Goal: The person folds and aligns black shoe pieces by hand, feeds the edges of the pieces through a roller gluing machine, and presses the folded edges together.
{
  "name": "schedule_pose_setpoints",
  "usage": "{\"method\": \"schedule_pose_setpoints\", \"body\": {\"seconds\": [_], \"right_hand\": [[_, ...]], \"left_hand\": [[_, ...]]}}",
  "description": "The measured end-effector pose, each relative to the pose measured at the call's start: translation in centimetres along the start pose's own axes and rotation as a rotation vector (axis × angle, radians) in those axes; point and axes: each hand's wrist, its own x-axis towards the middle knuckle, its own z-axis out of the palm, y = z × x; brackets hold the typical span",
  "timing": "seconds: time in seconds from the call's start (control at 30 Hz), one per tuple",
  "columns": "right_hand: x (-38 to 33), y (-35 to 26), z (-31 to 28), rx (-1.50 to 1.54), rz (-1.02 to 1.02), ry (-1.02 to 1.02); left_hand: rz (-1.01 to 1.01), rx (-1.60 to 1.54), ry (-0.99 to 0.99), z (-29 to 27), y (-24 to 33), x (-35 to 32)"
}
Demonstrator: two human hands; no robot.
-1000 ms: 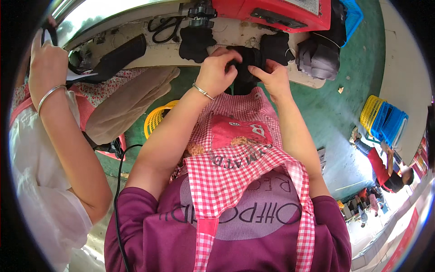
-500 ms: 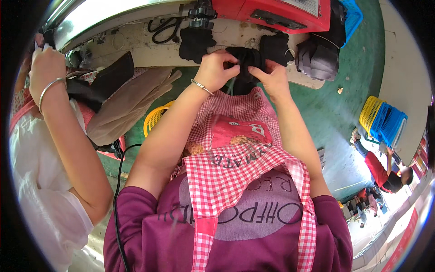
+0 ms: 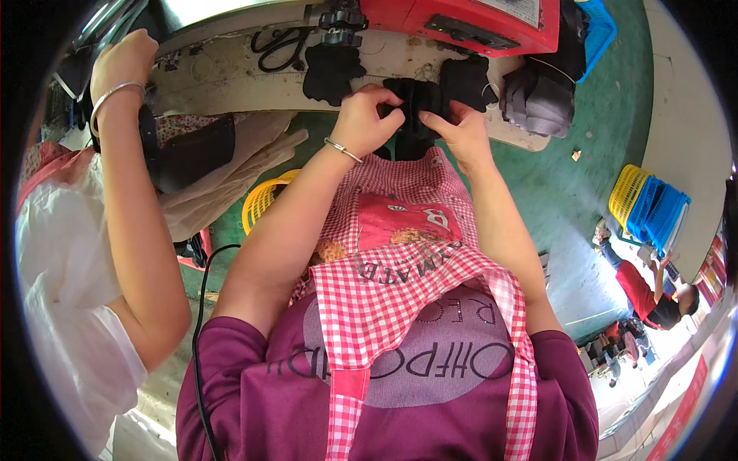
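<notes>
A black cloth (image 3: 420, 98) is held by both hands at the near edge of the table (image 3: 207, 81), just above the top of a red-and-white checked apron (image 3: 384, 307). Its left side is pinched by the left hand (image 3: 373, 121), thumb and curled fingers brought together on the fabric; its right side is gripped by the right hand (image 3: 466, 134), the thumb laid over the front. Exactly how the fabric is folded between them cannot be told — it is too dark. The held cloth is flanked by two more dark pieces on the table: a left piece (image 3: 332, 74) below a black knob (image 3: 343, 37), and a right piece (image 3: 464, 79) near the red machine (image 3: 469, 23). Farther right, a stack of dark pieces (image 3: 538, 104) is set near the table's corner, with a blue basket (image 3: 601, 38) beyond it. A black cord (image 3: 278, 51) is left looped on the table to the left. At the far left, a co-worker's hand (image 3: 123, 67) is raised above a dark panel (image 3: 192, 157) — whether anything is gripped by it cannot be told. A yellow basket (image 3: 261, 203) is partly hidden by the left forearm.
</notes>
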Motion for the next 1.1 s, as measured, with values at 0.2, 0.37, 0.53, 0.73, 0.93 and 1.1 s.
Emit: {"method": "schedule_pose_setpoints", "body": {"seconds": [0.2, 0.37, 0.53, 0.73, 0.93, 1.1], "right_hand": [[0.7, 1.6, 0.3, -0.275, -0.099, 0.097], [1.3, 3.4, 0.1, -0.228, -0.066, 0.128], [0.5, 1.7, 0.1, -0.102, -0.041, 0.026], [0.1, 1.0, 0.2, -0.118, -0.07, 0.006], [0.4, 1.7, 0.2, -0.207, -0.088, 0.065], [-0.1, -0.1, 0.5, -0.254, -0.046, 0.062]], "left_hand": [[0.115, 0.132, 0.144, 0.6, 1.6, -0.4], [0.223, 0.086, 0.179, 0.4, 1.4, -0.4], [0.239, 0.23, 0.101, 0.2, 1.5, -0.1], [0.211, 0.245, 0.055, 0.5, 1.2, 0.4], [0.211, 0.252, 0.073, 0.7, 1.5, 0.1], [0.228, 0.201, 0.096, 0.8, 1.1, 0.0]]}}
